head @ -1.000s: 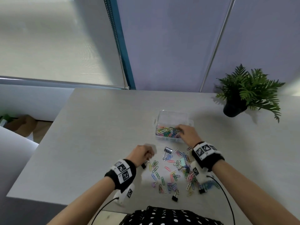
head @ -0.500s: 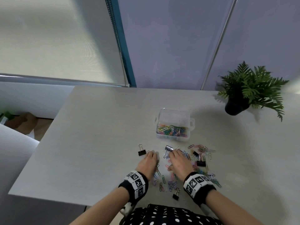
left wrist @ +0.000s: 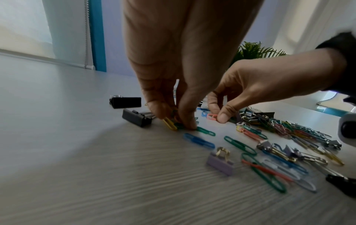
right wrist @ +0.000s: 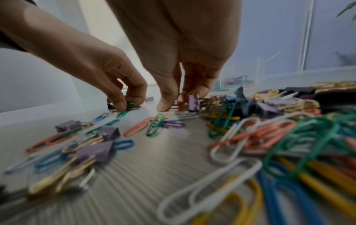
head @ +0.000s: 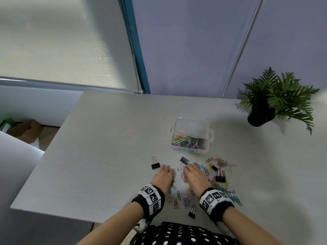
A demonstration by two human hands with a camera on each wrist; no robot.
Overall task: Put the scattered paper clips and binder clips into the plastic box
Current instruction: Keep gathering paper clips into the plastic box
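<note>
A clear plastic box (head: 188,151) with several coloured paper clips in it stands on the table, beyond the hands. Loose paper clips (head: 221,164) and binder clips lie scattered in front of it. My left hand (head: 166,167) is down at the pile's left edge; its thumb and fingers (left wrist: 188,124) pinch green and yellow paper clips (left wrist: 170,124) against the table. My right hand (head: 188,168) sits just beside it, thumb and forefinger pinching a pink paper clip (left wrist: 212,116). A black binder clip (head: 155,165) lies left of the left hand, another (head: 184,160) just ahead of the right.
A potted fern (head: 276,101) stands at the table's back right. The grey table (head: 115,138) ends near my body, where a black binder clip (head: 192,213) lies close to the front edge. Lilac binder clips (right wrist: 96,150) lie among the paper clips.
One second ago my right hand was over the box; it has come back to the pile. My left hand has dropped onto the clips, and both hands now pinch side by side.
</note>
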